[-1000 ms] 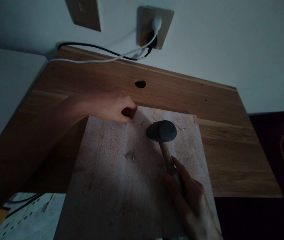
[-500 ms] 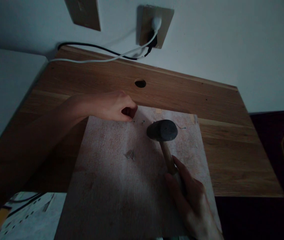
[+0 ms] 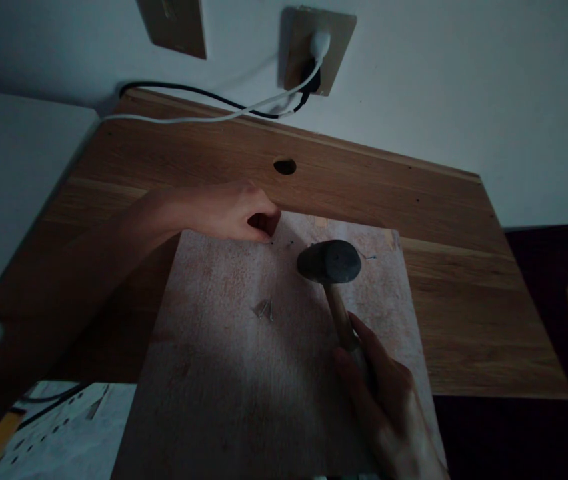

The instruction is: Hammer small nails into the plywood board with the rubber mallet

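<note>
My right hand (image 3: 384, 393) grips the wooden handle of a mallet (image 3: 331, 261) with a dark, rounded head, which is over the far right part of a pale wooden board (image 3: 204, 393). At the board's far edge my left hand (image 3: 251, 213) is closed in a pinch, thumb and forefinger together around a nail (image 3: 271, 243) whose head barely shows. Just right of it another nail (image 3: 291, 243) stands at the board. A few loose nails (image 3: 266, 310) lie near the board's middle, and one more nail (image 3: 370, 257) is right of the mallet head.
The board rests on a wooden desk (image 3: 484, 320) with a round cable hole (image 3: 285, 166). Behind it, a wall outlet (image 3: 334, 47) holds two plugs. A white cable (image 3: 174, 121) and a black cable (image 3: 179, 87) run left along the desk's back edge.
The whole view has shifted slightly, so everything sits a little further right. Both hands keep nearly the same pose, and the mallet stays over the board.
</note>
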{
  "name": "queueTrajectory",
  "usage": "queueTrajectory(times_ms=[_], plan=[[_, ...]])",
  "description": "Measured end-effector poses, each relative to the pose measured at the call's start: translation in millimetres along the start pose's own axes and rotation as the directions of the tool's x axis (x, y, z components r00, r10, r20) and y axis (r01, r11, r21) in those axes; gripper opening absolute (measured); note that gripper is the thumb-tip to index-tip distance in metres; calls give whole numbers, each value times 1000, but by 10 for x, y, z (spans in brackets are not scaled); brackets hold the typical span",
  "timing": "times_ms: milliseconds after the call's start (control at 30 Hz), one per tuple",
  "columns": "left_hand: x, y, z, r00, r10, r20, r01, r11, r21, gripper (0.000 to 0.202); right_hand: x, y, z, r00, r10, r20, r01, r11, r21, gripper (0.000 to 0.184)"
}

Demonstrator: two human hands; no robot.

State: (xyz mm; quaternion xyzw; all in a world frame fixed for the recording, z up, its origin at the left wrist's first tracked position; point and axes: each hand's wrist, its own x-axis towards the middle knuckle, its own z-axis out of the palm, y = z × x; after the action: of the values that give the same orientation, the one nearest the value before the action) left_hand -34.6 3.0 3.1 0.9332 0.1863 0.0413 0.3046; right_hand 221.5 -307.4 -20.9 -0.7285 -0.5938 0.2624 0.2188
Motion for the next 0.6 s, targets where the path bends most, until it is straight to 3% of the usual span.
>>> queueTrajectory(times_ms=[133,267,600], plan=[[31,17,41,1000,-6,15,6,1000,-4,11,24,-88,10,999,9,-32,-9,1000,17,54],[11,-15,24,999,-14,-42,15,1000,11,14,46,-165,5,1000,2,-15,-1,999,52,52],[-7,-28,27,992,85,-98,-81,996,42,23,74,-160,-19,1000,-11,-8,12,1000,18,53]])
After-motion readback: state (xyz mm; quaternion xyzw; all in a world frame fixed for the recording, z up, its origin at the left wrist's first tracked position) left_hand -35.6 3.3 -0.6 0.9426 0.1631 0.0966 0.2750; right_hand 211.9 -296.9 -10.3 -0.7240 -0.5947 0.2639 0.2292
